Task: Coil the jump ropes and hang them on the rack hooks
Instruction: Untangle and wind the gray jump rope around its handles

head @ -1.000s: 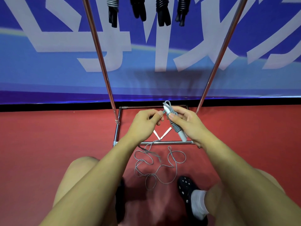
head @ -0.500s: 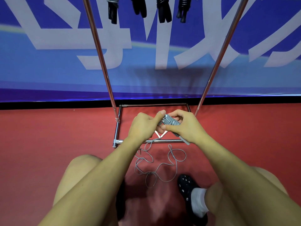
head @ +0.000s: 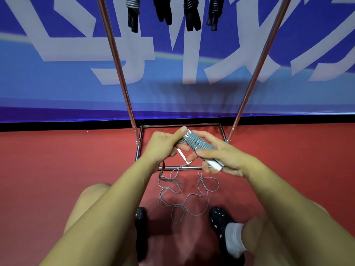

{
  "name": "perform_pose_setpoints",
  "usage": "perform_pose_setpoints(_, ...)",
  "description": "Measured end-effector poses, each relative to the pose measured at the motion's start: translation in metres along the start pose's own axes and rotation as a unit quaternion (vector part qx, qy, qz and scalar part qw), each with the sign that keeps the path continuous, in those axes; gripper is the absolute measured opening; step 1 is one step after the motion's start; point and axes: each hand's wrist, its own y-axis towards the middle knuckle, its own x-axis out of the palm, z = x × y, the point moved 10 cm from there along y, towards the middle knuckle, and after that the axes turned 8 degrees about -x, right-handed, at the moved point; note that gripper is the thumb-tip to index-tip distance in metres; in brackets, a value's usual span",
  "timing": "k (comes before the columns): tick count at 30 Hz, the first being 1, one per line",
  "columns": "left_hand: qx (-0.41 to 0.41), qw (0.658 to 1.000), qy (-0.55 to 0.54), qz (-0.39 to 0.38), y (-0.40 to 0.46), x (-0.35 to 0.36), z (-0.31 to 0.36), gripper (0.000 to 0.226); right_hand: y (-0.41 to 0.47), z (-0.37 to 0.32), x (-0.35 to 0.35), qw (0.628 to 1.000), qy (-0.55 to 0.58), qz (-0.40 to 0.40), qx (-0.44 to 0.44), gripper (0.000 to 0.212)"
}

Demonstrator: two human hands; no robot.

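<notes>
Red floor (head: 57, 169) under rack base (head: 180, 167), loose grey rope (head: 192, 198), black shoes (head: 219, 219).

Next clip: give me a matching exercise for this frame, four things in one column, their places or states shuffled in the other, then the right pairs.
Things:
1. left hand
2. right hand
3. loose grey rope
4. coiled jump ropes

Places or states:
A. hanging at the top of the rack
B. lying in loops on the red floor
C. grips the white handles with the wound grey coil
D. pinches the rope at the far end of the coil

Pairs: 1-D, 2-C, 3-B, 4-A
</notes>
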Motion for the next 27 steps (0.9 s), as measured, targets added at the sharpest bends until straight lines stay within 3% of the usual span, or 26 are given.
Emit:
perform_pose_setpoints(2,-0.014,1.0,-0.018,-0.019,-0.003,0.005,-0.001,0.055,0.004,0.0,-0.008,0.998,-0.042,0.036,-0.017,0.055)
perform_pose_setpoints(5,-0.043,0.998,-0.014,-0.036,-0.001,0.01,-0.009,0.06,0.007,0.003,-0.013,0.997,-0.034,0.07,0.004,0.03)
perform_pose_setpoints(8,-0.065,0.997,-0.009,-0.04,0.0,0.011,-0.017,0.07,0.009,0.005,-0.019,0.995,-0.008,0.102,0.008,0.034)
perform_pose_setpoints(11,-0.086,0.994,-0.021,-0.057,0.001,0.016,-0.021,0.069,0.011,0.002,-0.031,0.988,-0.074,0.132,-0.029,0.034)
perform_pose_setpoints(16,-0.071,0.992,-0.067,-0.077,0.002,0.026,-0.021,0.022,0.011,-0.01,-0.049,0.975,-0.052,0.2,-0.084,0.032)
perform_pose_setpoints(19,-0.029,0.997,-0.058,-0.037,0.005,0.021,-0.017,0.011,0.009,-0.014,-0.058,0.967,-0.043,0.229,-0.103,0.035)
perform_pose_setpoints(22,0.002,0.999,-0.04,0.01,0.008,0.011,-0.014,0.018,0.008,-0.015,-0.06,0.964,-0.049,0.239,-0.104,0.034)
perform_pose_setpoints(27,-0.023,0.996,-0.078,-0.03,0.012,0.02,-0.022,0.031,0.005,-0.018,-0.067,0.958,-0.048,0.263,-0.107,0.032)
